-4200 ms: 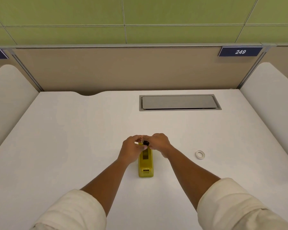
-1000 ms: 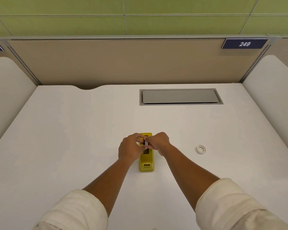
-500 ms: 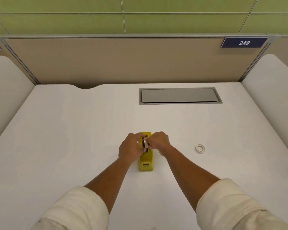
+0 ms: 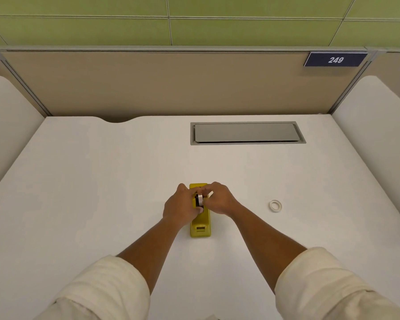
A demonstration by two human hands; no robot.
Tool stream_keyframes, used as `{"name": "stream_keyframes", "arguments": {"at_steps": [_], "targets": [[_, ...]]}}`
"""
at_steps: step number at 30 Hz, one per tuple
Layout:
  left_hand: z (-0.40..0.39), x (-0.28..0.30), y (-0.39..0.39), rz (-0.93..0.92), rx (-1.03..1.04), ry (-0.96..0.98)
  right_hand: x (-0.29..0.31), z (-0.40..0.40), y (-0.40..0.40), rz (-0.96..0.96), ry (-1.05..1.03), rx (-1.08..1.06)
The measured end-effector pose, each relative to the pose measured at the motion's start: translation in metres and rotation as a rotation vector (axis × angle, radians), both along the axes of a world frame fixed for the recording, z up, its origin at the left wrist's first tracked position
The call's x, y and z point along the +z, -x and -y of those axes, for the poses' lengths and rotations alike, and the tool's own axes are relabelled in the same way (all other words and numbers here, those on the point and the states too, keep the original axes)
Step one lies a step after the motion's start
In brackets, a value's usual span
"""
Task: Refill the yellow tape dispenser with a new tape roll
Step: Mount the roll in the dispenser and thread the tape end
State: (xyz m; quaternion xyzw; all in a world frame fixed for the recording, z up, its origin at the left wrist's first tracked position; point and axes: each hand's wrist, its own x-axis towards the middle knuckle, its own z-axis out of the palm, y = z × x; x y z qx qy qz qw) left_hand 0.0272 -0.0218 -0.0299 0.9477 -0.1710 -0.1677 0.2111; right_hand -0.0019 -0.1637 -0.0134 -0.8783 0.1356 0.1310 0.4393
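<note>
Your left hand (image 4: 181, 207) and right hand (image 4: 218, 199) pinch the small silvery tape roll (image 4: 200, 199), hiding the yellow plastic tape dispenser's (image 4: 201, 224) cradle.

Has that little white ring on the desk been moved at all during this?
No. The white ring lies in the same spot, right of the yellow tape dispenser and nearer than the grey hatch; only the camera shifted.

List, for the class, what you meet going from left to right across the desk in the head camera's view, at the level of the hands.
left hand → tape roll held on edge over the yellow tape dispenser → right hand → small white ring lying flat on the white desk.
</note>
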Motion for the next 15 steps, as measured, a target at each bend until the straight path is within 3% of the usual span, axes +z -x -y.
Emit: {"name": "stream_keyframes", "arguments": {"at_steps": [15], "targets": [[0.0051, 0.0033, 0.0011, 0.036, 0.011, -0.068, -0.0078, 0.0000, 0.0036, 0.167, 0.376, 0.191]]}}
